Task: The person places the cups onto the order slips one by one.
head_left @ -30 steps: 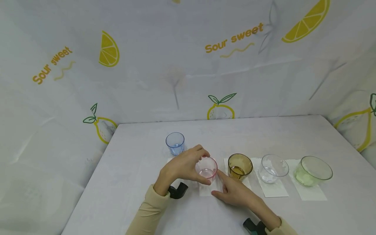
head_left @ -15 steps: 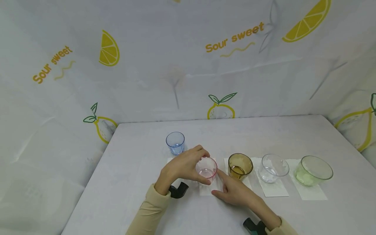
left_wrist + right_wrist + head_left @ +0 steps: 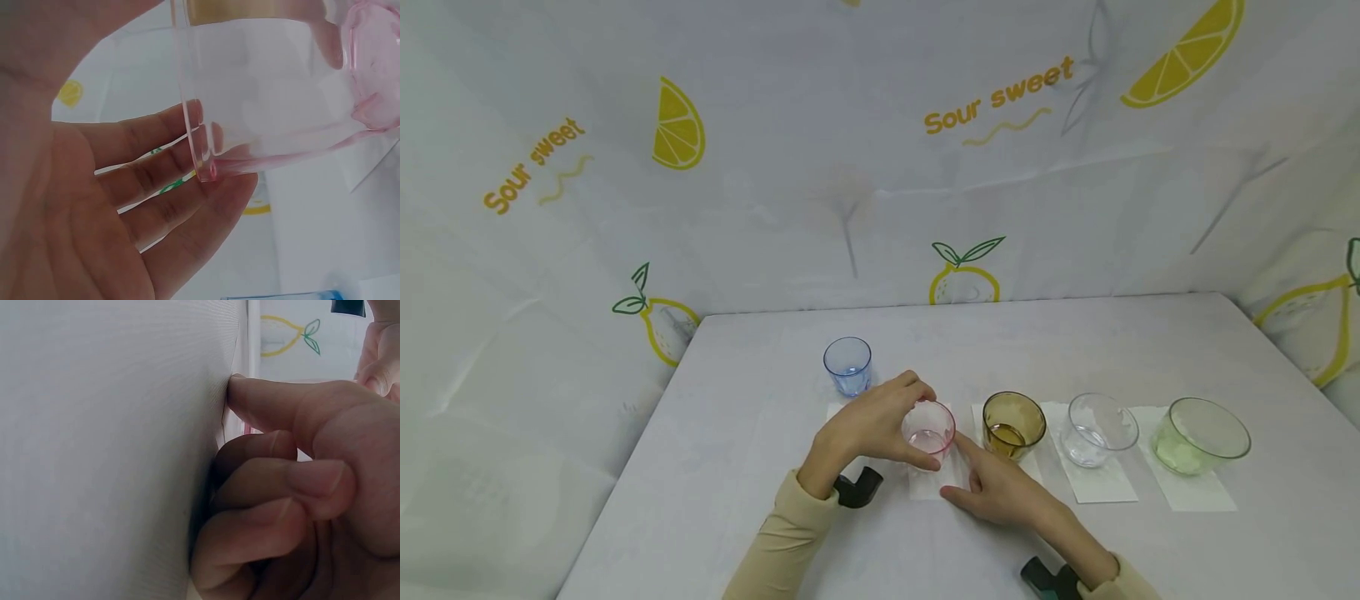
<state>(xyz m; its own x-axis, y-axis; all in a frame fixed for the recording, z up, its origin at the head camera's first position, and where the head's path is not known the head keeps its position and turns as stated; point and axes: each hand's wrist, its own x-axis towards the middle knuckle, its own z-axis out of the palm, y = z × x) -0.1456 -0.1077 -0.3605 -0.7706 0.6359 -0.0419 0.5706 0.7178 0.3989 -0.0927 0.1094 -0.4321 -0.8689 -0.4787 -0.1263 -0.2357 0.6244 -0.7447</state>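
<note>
My left hand (image 3: 868, 421) holds a clear pink glass (image 3: 928, 429) near its rim, thumb on the near side and fingers on the far side. Close up in the left wrist view, the fingertips lie against the wall of the glass. A white paper strip (image 3: 925, 490) lies under it; whether the base touches the paper cannot be told. My right hand (image 3: 1003, 490) rests low on the table, its straight index finger at the glass's right side. In the right wrist view its thumb (image 3: 269, 403) is stretched to the paper, while the other fingers (image 3: 250, 534) are curled, holding nothing.
A blue glass (image 3: 848, 371) stands at the back left. To the right, an amber glass (image 3: 1013, 421), a clear glass (image 3: 1093, 433) and a pale green bowl-like glass (image 3: 1197, 437) stand in a row on white paper strips. A lemon-print cloth (image 3: 760, 217) hangs behind the table.
My left hand and the pink glass have shifted very slightly to the right. My right hand and the other glasses stay in place.
</note>
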